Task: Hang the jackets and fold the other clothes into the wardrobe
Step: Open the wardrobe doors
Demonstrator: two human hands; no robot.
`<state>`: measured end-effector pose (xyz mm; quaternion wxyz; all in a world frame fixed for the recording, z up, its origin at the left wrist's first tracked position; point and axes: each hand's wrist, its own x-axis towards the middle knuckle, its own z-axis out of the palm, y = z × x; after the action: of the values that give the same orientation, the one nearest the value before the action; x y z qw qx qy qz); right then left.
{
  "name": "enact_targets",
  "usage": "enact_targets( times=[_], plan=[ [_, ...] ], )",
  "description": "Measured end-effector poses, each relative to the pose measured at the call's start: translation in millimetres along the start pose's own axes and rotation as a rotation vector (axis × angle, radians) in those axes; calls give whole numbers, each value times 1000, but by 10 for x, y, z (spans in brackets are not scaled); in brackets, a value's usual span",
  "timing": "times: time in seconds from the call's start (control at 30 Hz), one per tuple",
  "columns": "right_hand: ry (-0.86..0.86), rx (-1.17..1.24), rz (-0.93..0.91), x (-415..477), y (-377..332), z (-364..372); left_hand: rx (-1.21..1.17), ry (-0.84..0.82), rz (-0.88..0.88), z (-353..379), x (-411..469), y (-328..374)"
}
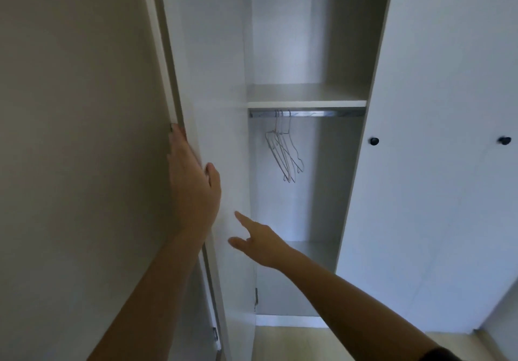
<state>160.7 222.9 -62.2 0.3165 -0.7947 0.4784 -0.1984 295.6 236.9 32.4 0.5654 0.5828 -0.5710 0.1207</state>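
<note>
A white wardrobe stands in front of me with its left door (215,108) swung open. My left hand (193,181) lies flat against that door, its fingertips reaching the door's outer edge. My right hand (258,241) is held out with straight fingers close to the door's inner face, holding nothing. Inside, a metal rail (308,113) under a shelf (307,104) carries several thin wire hangers (284,153). No clothes are in view.
The wardrobe's other doors (437,164) on the right are closed, each with a small black knob (374,141). A beige wall (70,136) fills the left. The lower compartment floor (314,251) and a strip of wooden floor (294,344) show below.
</note>
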Motion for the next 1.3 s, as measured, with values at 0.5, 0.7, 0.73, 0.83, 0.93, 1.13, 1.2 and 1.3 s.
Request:
enact_targets(
  times=[0.5,0.7,0.73,0.83,0.93,1.13,1.2,1.3],
  plan=[
    [337,-42,291,-218,1929,-2099,251,-383,79,1804,-484,1022],
    [593,15,294,-56,2431,-2825,-51,-689,-72,2972,-567,1023],
    [616,20,288,10,2502,-2907,-151,-728,-137,3174,-564,1028],
    [669,-6,271,283,2690,-3114,-381,-852,-302,3752,-532,997],
    [730,-7,254,581,2761,-3280,-444,-938,-309,4239,-392,948],
    [781,37,131,959,2792,-3403,-645,-1053,-215,4919,13,1092],
    [794,80,122,983,2807,-3427,-658,-1064,-193,5053,52,1137],
    [792,153,155,967,2837,-3459,-666,-1044,-180,5140,82,1128]
  ],
)
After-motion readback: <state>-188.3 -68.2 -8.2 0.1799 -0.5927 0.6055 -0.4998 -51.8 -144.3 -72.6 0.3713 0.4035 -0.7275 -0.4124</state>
